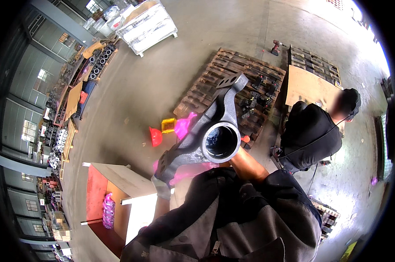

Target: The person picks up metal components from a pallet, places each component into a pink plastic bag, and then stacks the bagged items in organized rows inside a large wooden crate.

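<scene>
A large dark grey metal casting [186,150] with a round machined bore is raised in front of my body. One arm of it reaches up and away to the right, the other down to the left. My left hand [162,189], which looks grey-gloved, grips the lower left end. My right hand [235,160] is behind the casting beside the bore, supporting it; its fingers are hidden. Pink plastic film [193,171] shows below the casting, and more pink film [185,125] beyond it. An open cardboard box [132,177] at the left contains a pink-wrapped bundle [108,210].
Wooden pallets [201,83] ahead carry small black parts [261,100]. A person [313,135] in dark clothes crouches at the right by a cardboard-covered pallet. A red bowl-like thing [155,136] and yellow bin [168,125] sit on the floor. A white cart [147,30] stands farther away.
</scene>
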A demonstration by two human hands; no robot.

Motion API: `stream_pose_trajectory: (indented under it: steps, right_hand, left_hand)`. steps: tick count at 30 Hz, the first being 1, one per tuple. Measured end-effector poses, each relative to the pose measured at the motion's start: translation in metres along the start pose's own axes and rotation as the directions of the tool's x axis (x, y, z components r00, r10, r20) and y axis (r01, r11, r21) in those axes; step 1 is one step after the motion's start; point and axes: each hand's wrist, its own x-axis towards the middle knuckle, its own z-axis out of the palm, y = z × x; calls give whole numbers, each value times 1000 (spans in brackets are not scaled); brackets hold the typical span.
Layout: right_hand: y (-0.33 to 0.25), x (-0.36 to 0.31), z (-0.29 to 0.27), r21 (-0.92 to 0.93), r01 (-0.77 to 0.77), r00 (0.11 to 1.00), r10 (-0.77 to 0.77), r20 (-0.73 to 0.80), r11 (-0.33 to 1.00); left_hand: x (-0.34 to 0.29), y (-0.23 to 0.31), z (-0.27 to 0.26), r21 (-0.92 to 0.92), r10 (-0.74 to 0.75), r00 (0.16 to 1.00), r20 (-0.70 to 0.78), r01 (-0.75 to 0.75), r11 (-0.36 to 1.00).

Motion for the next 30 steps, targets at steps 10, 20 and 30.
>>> stream_pose_trajectory:
  steps: [10, 20, 30]
  right_hand:
    - [3, -22, 60, -7, 49, 999, -49, -18, 999]
    - [20, -25, 97, 32, 82, 996, -81, -40, 996]
    - [27, -19, 103, 116, 127, 991, -123, -44, 985]
  left_hand:
    - [56, -21, -74, 148, 191, 956, 221, -227, 963]
    - [55, 18, -90, 261, 422, 857, 295, -497, 828]
    - [4, 96, -31, 196, 250, 938, 240, -299, 934]
